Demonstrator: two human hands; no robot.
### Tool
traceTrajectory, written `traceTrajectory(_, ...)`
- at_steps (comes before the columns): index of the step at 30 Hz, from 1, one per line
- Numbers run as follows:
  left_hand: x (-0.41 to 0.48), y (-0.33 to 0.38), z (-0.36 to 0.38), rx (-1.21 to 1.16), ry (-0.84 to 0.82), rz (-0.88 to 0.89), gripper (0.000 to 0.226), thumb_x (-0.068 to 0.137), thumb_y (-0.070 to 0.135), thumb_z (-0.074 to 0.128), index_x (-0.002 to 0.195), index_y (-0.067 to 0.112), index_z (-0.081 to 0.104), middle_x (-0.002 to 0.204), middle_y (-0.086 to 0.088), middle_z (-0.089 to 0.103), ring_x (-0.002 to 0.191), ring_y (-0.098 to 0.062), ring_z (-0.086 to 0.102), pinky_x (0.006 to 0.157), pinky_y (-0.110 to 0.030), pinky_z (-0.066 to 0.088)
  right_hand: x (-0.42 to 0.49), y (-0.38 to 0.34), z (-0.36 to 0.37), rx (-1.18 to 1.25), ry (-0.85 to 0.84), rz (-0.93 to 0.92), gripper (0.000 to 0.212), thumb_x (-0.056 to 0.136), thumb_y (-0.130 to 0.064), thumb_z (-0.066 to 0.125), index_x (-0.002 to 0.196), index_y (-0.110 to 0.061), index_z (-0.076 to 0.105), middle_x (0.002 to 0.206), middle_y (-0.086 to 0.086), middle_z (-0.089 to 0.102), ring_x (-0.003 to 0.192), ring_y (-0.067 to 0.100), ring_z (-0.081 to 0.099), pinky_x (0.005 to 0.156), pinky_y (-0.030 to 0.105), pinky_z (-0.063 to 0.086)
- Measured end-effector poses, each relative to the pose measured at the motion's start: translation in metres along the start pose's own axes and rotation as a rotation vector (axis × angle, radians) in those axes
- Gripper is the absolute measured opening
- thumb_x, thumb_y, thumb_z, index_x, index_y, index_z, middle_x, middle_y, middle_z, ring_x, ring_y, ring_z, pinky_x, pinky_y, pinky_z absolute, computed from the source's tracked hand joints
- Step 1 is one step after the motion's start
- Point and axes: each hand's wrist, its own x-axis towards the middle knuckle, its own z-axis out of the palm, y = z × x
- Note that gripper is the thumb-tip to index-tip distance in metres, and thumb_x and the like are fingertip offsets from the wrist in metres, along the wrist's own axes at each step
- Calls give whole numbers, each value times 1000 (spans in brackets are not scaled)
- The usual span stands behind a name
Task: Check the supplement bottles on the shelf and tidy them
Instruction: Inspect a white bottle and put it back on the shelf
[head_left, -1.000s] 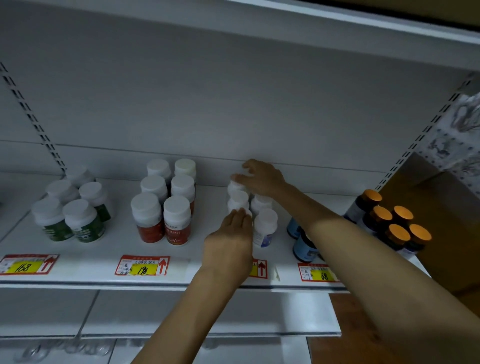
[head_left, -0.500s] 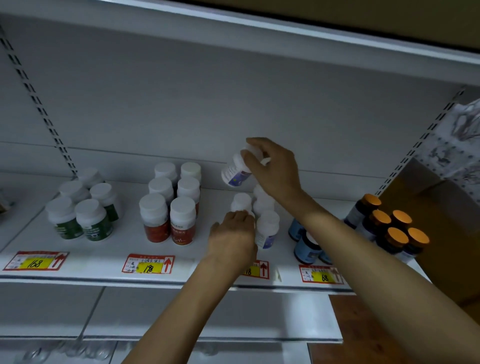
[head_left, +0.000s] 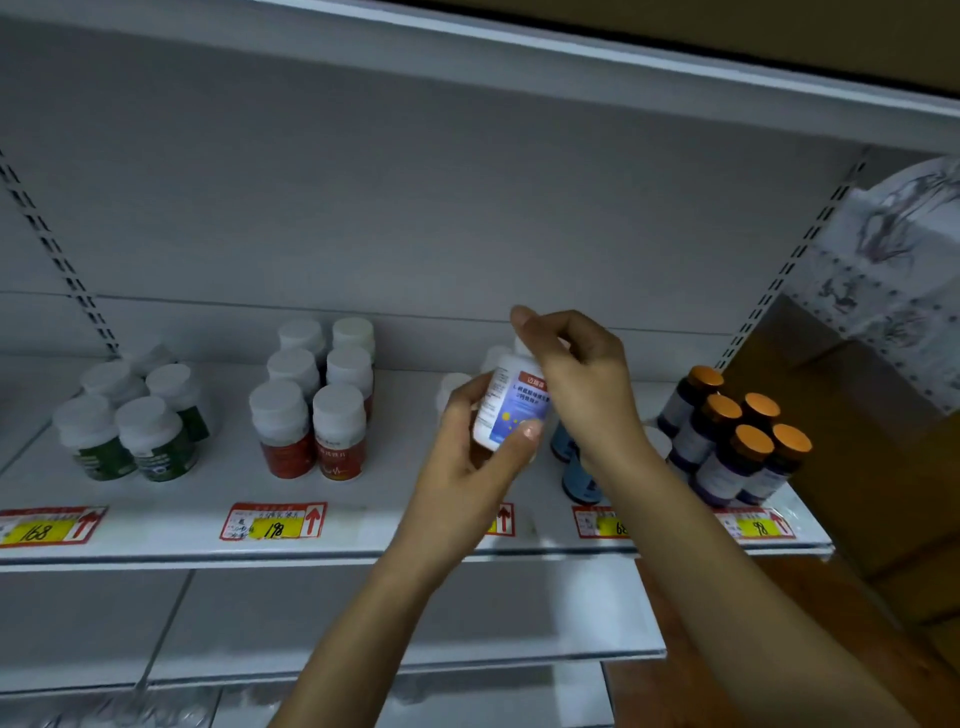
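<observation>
A white supplement bottle (head_left: 511, 402) with a blue and red label is held upright in front of the white shelf (head_left: 395, 514), label facing me. My left hand (head_left: 467, 452) grips its lower body, thumb across the front. My right hand (head_left: 576, 379) pinches its top and cap from above. Behind my hands, white caps of more bottles of this kind (head_left: 452, 387) stand on the shelf, mostly hidden.
On the shelf stand green-label bottles (head_left: 130, 415) at left, red-label bottles (head_left: 317, 400), blue bottles (head_left: 571, 467) behind my right wrist, and dark bottles with orange caps (head_left: 737, 431) at right. Price tags (head_left: 272, 521) line the front edge. A cardboard box (head_left: 857, 467) sits far right.
My right hand lifted one white bottle from the back of its group and brought it forward. My left hand left the front bottle and took hold of the lifted one.
</observation>
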Motion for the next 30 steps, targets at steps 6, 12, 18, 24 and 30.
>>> traceTrajectory(6, 1, 6, -1, -410, 35, -277, 47, 80, 41, 63, 115, 11, 56, 94, -14, 72, 66, -19, 67, 64, -29, 57, -8, -3, -3, 313, -218, 325, 29, 94, -43, 51, 91, -22, 71, 90, 3, 74, 82, 19, 69, 70, 30, 55)
traceTrajectory(12, -4, 12, 3, -488, 19, -292, 56, 73, 38, 56, 118, 6, 56, 91, -14, 71, 66, -18, 66, 72, -32, 59, -18, -1, -8, 206, -220, 179, 13, 94, -22, 58, 103, -24, 67, 87, -3, 71, 74, 10, 66, 57, 19, 49)
traceTrajectory(18, -9, 16, 11, -333, 73, -168, 51, 73, 42, 60, 118, 17, 56, 94, 0, 73, 90, -20, 71, 81, -32, 58, -25, -2, -14, 188, -152, 88, 27, 96, -21, 55, 122, -19, 59, 86, -10, 71, 80, 4, 69, 71, 18, 54)
traceTrajectory(24, -11, 18, 16, -228, 81, -119, 54, 79, 45, 55, 127, 20, 53, 111, -3, 69, 102, -20, 68, 88, -33, 56, -36, -5, -21, 202, -183, 115, 40, 94, -21, 58, 133, -21, 52, 101, -5, 72, 88, 5, 70, 69, 16, 53)
traceTrajectory(30, -9, 19, 19, -378, 82, -206, 33, 99, 23, 37, 122, 17, 59, 101, -5, 73, 91, -17, 70, 82, -33, 54, -39, -8, -27, 258, -142, 157, 36, 94, -19, 58, 130, -18, 54, 95, -2, 71, 77, 1, 69, 62, 13, 51)
